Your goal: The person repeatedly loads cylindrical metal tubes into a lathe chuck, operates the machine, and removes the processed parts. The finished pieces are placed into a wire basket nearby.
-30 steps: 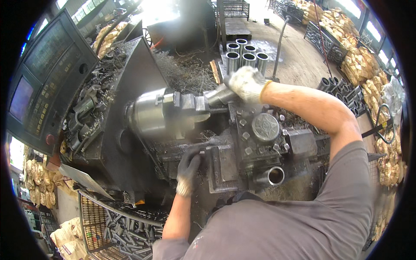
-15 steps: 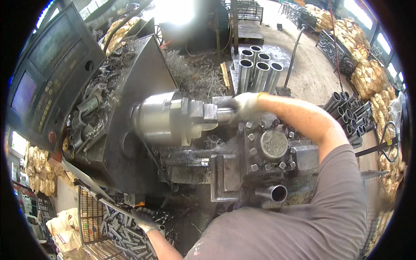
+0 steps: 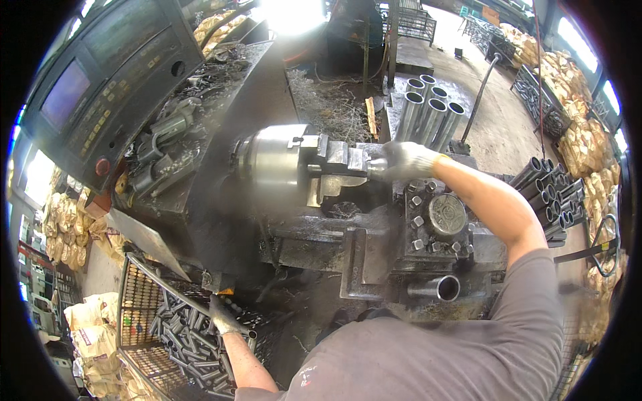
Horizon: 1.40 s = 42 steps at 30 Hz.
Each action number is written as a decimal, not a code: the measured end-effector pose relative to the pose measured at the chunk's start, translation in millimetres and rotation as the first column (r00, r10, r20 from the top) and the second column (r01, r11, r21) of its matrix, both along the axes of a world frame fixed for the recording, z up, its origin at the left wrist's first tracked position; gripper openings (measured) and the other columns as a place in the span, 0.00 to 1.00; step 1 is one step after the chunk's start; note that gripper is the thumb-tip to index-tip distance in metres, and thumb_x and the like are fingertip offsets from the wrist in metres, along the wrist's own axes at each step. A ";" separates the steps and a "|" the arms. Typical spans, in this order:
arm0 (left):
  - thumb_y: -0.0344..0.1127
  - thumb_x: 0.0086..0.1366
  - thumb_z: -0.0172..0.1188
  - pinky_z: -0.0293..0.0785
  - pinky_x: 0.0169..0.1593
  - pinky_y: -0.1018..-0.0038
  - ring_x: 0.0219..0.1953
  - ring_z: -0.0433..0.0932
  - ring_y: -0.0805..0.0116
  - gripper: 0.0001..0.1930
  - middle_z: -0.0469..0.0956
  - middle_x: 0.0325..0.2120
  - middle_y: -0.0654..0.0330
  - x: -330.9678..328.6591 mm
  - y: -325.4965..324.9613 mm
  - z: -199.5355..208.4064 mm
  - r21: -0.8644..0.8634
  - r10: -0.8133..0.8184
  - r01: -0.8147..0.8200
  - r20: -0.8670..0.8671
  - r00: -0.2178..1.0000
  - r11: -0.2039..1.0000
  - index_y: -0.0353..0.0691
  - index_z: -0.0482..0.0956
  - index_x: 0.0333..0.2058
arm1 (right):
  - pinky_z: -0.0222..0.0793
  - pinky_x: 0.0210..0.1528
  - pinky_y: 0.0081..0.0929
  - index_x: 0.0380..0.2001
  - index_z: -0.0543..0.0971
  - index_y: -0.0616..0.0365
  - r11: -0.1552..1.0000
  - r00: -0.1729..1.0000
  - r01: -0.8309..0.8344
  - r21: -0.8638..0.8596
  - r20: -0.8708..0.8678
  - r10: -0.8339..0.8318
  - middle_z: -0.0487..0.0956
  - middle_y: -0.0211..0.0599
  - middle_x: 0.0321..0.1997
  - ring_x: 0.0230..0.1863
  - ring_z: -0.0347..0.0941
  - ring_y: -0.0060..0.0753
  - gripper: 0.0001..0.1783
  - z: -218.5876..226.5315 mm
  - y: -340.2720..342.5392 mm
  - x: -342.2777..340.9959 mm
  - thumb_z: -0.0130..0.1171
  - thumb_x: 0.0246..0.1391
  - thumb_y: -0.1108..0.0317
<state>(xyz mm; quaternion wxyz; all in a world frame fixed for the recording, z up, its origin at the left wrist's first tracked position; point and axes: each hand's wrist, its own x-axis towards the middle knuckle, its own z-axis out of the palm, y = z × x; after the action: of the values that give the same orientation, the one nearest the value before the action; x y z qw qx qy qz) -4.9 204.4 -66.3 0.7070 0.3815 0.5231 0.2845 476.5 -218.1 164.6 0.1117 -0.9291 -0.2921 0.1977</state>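
Note:
In a whitish work glove, my right hand (image 3: 409,160) is closed around the end of a metal tube (image 3: 376,168) at the jaws of the lathe chuck (image 3: 284,160). The glove hides most of that tube. My left hand (image 3: 227,319), gloved too, is low on the left, beside a small block with an orange mark (image 3: 226,291). Its dark fingertips blend into the shadow, so their grip does not show. Below it, a wire basket (image 3: 140,304) holds many short cut tubes (image 3: 194,347).
A bolted tool turret (image 3: 447,214) sits below my right forearm, with a tube (image 3: 445,289) lying in front. Several long tubes (image 3: 428,113) stand upright behind; more tubes (image 3: 548,194) are stacked right. The control panel (image 3: 100,100) rises left. Metal shavings (image 3: 328,107) lie behind the chuck.
The whole view has shifted, moving the machine rightward in the picture. My left hand has risen closer to the orange-marked block. My right hand stays at the chuck jaws.

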 end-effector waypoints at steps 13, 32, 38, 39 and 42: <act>0.47 0.76 0.56 0.81 0.57 0.53 0.51 0.86 0.42 0.34 0.84 0.54 0.41 192.6 44.3 362.3 0.693 0.437 0.704 -0.591 0.678 -0.155 0.42 0.59 0.74 | 0.79 0.46 0.23 0.58 0.79 0.71 0.219 0.647 0.581 0.784 -0.281 -0.709 0.84 0.36 0.46 0.43 0.80 0.24 0.22 -38.3 -240.7 -261.3 0.66 0.64 0.70; 0.37 0.66 0.67 0.82 0.53 0.62 0.46 0.88 0.48 0.14 0.87 0.45 0.45 -17.2 -217.9 49.9 0.597 -0.473 0.778 -0.637 0.609 0.197 0.37 0.85 0.47 | 0.80 0.57 0.30 0.61 0.77 0.66 0.371 0.731 0.673 0.640 -0.501 -0.463 0.88 0.41 0.50 0.52 0.84 0.28 0.31 -114.0 -246.2 -326.3 0.73 0.54 0.73; 0.51 0.65 0.61 0.80 0.50 0.59 0.47 0.88 0.50 0.25 0.89 0.41 0.44 -251.9 -265.2 -136.0 -0.172 -0.509 0.729 -0.817 0.270 0.663 0.36 0.87 0.50 | 0.78 0.63 0.39 0.67 0.71 0.65 0.752 0.954 0.291 0.592 -0.122 -0.273 0.84 0.51 0.59 0.61 0.83 0.43 0.43 -87.5 -185.1 -301.3 0.77 0.48 0.67; 0.50 0.66 0.59 0.79 0.52 0.58 0.50 0.87 0.48 0.24 0.88 0.44 0.43 -300.4 -270.3 -166.8 -0.240 -0.518 0.744 -0.840 0.164 0.624 0.37 0.87 0.50 | 0.79 0.59 0.40 0.63 0.74 0.65 0.818 0.962 0.272 0.506 -0.117 -0.248 0.85 0.56 0.55 0.58 0.84 0.47 0.42 -83.8 -171.6 -299.5 0.78 0.46 0.63; 0.45 0.68 0.53 0.77 0.59 0.57 0.58 0.83 0.45 0.22 0.85 0.52 0.43 -398.2 -275.0 -222.3 -0.433 -0.477 0.808 -0.851 -0.219 0.401 0.39 0.87 0.51 | 0.82 0.45 0.42 0.44 0.84 0.62 0.839 0.955 0.296 0.456 -0.144 -0.258 0.89 0.50 0.39 0.42 0.88 0.48 0.26 -128.5 -152.7 -284.4 0.78 0.46 0.56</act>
<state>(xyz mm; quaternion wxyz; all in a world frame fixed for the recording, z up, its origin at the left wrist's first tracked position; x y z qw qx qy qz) -403.1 -70.6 -288.7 0.2248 0.7734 0.4823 -0.3446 192.1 -370.8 36.2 0.3735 -0.8976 -0.1894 0.1378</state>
